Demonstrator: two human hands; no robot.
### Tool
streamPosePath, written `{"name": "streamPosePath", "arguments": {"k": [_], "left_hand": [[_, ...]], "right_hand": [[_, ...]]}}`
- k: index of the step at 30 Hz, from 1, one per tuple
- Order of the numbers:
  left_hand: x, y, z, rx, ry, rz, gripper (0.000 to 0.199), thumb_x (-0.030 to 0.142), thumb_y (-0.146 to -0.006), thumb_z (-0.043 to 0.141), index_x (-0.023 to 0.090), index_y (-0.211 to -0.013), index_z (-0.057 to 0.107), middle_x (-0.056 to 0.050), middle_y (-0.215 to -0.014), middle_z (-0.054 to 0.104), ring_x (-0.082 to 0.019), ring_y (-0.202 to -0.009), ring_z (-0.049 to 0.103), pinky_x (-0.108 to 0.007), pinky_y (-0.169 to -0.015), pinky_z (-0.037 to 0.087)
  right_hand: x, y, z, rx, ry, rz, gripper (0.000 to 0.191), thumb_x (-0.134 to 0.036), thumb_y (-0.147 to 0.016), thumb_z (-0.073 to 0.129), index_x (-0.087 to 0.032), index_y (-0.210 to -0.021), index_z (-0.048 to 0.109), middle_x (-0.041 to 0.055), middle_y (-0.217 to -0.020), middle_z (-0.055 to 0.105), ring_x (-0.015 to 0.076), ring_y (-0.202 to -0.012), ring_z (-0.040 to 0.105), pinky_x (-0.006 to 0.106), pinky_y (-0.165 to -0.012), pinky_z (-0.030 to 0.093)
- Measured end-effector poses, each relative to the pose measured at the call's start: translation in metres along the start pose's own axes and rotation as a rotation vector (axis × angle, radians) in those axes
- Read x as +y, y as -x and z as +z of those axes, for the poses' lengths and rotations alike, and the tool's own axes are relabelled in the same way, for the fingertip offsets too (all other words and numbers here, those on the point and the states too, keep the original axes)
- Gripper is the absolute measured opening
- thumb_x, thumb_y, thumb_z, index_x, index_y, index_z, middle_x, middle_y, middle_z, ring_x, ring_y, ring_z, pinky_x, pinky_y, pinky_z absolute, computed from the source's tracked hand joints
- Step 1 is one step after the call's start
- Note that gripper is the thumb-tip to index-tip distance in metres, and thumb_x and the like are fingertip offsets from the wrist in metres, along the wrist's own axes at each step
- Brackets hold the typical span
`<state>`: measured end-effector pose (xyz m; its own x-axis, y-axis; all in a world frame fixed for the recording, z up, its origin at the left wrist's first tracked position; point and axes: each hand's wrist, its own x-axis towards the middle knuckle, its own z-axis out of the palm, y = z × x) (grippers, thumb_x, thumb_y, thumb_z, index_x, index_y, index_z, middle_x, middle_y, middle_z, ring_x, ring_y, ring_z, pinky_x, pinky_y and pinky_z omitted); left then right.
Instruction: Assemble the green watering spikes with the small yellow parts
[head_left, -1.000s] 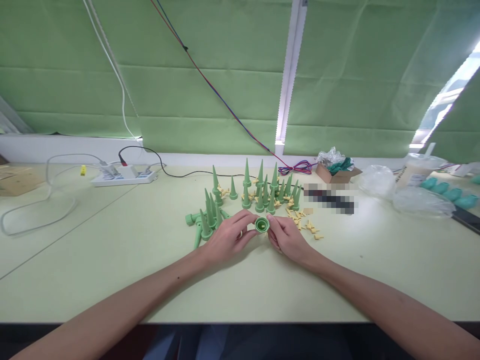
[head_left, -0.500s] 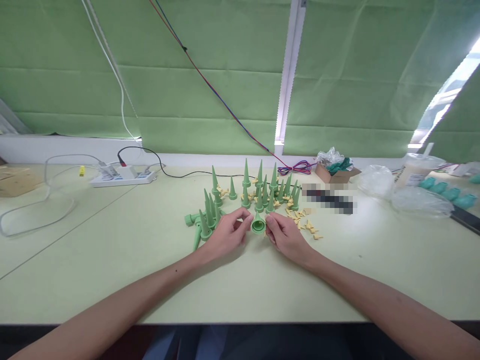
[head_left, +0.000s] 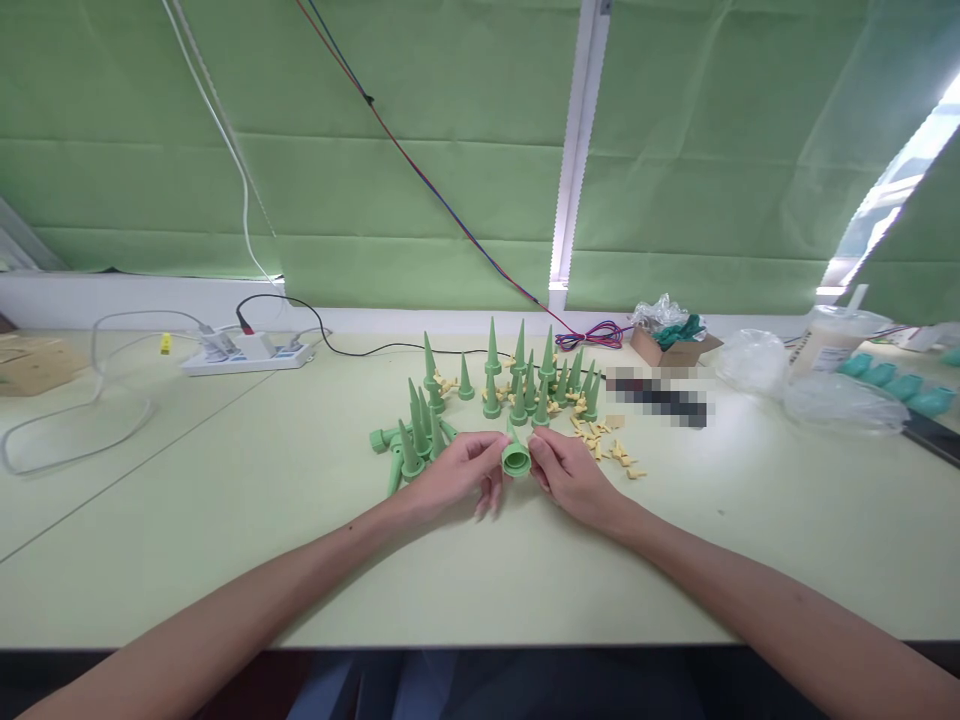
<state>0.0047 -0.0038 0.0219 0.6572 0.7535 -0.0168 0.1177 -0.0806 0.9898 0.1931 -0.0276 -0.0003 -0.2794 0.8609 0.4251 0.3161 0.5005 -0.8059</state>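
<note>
Between my two hands is a green plastic watering spike [head_left: 516, 460], its round open end facing me and its tip pointing away. My left hand [head_left: 466, 468] pinches it from the left with thumb and forefinger, the other fingers hanging loose below. Against its right side my right hand [head_left: 574, 475] is closed in a pinch; whatever its fingertips hold is hidden. Several green spikes [head_left: 491, 395] stand upright just behind, with small yellow valve pieces [head_left: 555, 405] among them. More spikes [head_left: 411, 460] stand and lie by my left wrist, and loose yellow pieces [head_left: 621, 455] lie beyond my right hand.
At the back left is a white power strip [head_left: 247, 355] with cables. A cardboard box [head_left: 675, 350] with plastic and green stuff, a drink cup [head_left: 829, 345], clear bags [head_left: 844, 405] and teal items [head_left: 892, 380] stand right. The table's edge [head_left: 480, 646] runs in front of me.
The spike has tilted and dropped slightly, so its open end shows differently. My left hand has shifted a little lower, and its lower fingers have uncurled. My right hand has hardly moved.
</note>
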Motion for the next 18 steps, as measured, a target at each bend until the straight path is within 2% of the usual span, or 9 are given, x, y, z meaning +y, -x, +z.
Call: {"name": "streamPosePath", "arguments": {"k": [10, 18], "left_hand": [[-0.0059, 0.0006, -0.0051, 0.04, -0.064, 0.021, 0.042, 0.057, -0.09, 0.052, 0.016, -0.079, 0.052, 0.0, -0.053, 0.059, -0.011, -0.041, 0.054, -0.019, -0.039, 0.04], [-0.0018, 0.0037, -0.004, 0.114, -0.175, 0.065, 0.039, 0.053, -0.091, 0.053, 0.018, -0.074, 0.048, 0.003, -0.052, 0.056, -0.01, -0.042, 0.051, -0.021, -0.043, 0.039]], "right_hand": [[-0.0014, 0.0014, -0.0012, -0.081, -0.062, 0.06, 0.039, -0.048, -0.102, 0.032, -0.023, -0.073, 0.039, -0.0052, -0.051, 0.046, 0.012, -0.046, 0.04, 0.026, -0.051, 0.033], [-0.0018, 0.0008, -0.0017, -0.101, -0.099, 0.08, 0.04, -0.052, -0.101, 0.033, -0.023, -0.074, 0.037, -0.0061, -0.051, 0.044, 0.0117, -0.044, 0.039, 0.026, -0.049, 0.031]]}}
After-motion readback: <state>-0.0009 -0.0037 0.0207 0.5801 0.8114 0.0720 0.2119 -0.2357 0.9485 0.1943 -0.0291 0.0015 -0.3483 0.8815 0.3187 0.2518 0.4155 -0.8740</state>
